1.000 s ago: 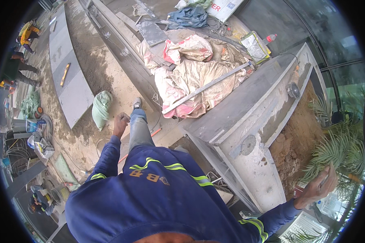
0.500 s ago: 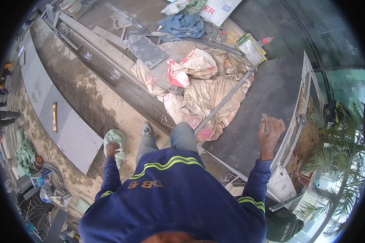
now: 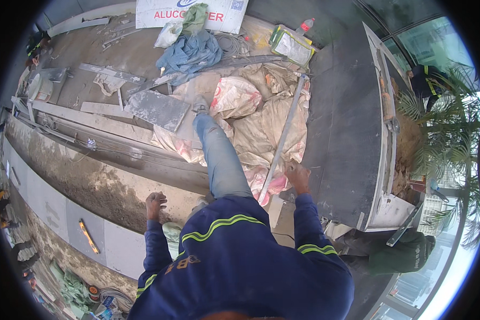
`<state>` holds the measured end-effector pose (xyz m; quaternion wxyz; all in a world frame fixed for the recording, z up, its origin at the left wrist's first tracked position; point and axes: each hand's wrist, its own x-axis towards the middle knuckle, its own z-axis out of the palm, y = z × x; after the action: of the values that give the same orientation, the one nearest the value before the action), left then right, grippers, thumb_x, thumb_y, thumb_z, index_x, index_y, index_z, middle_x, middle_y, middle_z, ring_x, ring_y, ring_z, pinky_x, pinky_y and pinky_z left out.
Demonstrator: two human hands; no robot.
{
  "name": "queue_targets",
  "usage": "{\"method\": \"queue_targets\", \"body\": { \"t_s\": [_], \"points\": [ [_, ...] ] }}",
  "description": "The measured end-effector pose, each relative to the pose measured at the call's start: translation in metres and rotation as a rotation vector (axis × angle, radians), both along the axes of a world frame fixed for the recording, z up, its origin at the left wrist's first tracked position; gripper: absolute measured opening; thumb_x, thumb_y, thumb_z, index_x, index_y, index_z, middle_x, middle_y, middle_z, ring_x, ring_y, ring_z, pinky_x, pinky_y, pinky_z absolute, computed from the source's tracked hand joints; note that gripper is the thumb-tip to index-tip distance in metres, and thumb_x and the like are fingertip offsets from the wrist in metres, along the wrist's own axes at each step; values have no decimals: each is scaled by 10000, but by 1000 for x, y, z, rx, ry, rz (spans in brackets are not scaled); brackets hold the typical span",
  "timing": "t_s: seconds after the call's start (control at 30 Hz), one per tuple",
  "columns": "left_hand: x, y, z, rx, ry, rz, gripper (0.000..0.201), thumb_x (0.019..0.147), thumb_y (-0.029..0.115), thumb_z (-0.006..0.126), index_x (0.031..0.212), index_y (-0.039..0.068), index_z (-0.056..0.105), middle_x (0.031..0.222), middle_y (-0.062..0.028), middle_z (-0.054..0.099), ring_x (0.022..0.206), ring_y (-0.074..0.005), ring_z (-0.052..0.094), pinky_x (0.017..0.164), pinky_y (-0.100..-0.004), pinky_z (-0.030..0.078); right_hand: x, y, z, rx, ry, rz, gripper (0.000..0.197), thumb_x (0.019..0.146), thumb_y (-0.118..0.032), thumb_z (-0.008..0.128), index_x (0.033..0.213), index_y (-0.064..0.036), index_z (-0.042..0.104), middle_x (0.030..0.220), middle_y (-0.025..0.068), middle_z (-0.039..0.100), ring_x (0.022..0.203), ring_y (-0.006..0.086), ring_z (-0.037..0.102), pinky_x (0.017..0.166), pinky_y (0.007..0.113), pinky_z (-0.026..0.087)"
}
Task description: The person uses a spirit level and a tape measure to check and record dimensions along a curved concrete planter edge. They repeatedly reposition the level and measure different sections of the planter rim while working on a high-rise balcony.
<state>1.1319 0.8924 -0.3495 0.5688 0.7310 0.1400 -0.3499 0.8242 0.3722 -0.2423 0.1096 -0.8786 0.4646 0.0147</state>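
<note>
My left hand (image 3: 156, 205) is held out above the pale concrete ledge, its bent fingers apart with nothing visible in them. A pale green bundle (image 3: 172, 233) lies below my left forearm, partly hidden by the sleeve. My right hand (image 3: 298, 177) hovers with fingers curled in, and I see nothing in it. It is nearest the lower part of a long grey metal bar (image 3: 284, 136), which lies slanting over crumpled beige sacks (image 3: 250, 140). Whether the hand touches the bar is unclear. My forward leg (image 3: 218, 154) reaches over the ledge toward a dark grey slab (image 3: 157, 109).
A large dark panel (image 3: 338, 133) stands on the right, beside metal framing and a palm (image 3: 453, 144). Grey slabs with an orange level (image 3: 89, 236) line the left. A blue cloth (image 3: 192, 56) and a white printed board (image 3: 197, 13) lie ahead. A person in green (image 3: 402, 253) bends at lower right.
I have stepped forward and turned left, one leg now over the ledge. My left hand has moved off the green bundle. My right hand has come inward from the dark panel toward the bar.
</note>
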Motion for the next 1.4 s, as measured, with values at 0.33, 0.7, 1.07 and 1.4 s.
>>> {"method": "queue_targets", "body": {
  "t_s": [0.33, 0.7, 1.07, 1.4],
  "points": [
    [479, -295, 136, -222, -605, -126, 144, 952, 113, 592, 1018, 38, 696, 1003, -72, 726, 914, -153, 696, 736, -296, 552, 351, -275, 91, -226, -338, 272, 122, 885, -178, 632, 918, -104, 724, 909, 117, 743, 866, 332, 713, 787, 474, 523],
    [512, -329, 8, 224, 221, -510, 302, 952, 339, 610, 1078, 71, 671, 863, -107, 700, 704, -252, 698, 536, -453, 566, 416, -355, 258, -65, 45, 151, 162, 940, -226, 623, 1029, -138, 727, 1034, 52, 752, 988, 265, 707, 847, 458, 471],
    [535, -441, 26, 304, 625, -719, 337, 1007, 374, 538, 1205, 120, 640, 1013, -126, 706, 861, -314, 707, 665, -509, 578, 366, -324, 322, -127, -117, -380, 203, 950, -236, 560, 911, -109, 715, 946, 142, 726, 907, 368, 694, 822, 539, 493],
    [672, -649, 21, -9, 416, -587, 372, 1008, 392, 511, 1231, 110, 605, 1182, -106, 687, 982, -314, 705, 741, -527, 565, 395, -346, 330, -96, -76, -509, 209, 942, -232, 557, 891, -94, 706, 942, 157, 714, 888, 383, 682, 763, 512, 518]
  ]
}}
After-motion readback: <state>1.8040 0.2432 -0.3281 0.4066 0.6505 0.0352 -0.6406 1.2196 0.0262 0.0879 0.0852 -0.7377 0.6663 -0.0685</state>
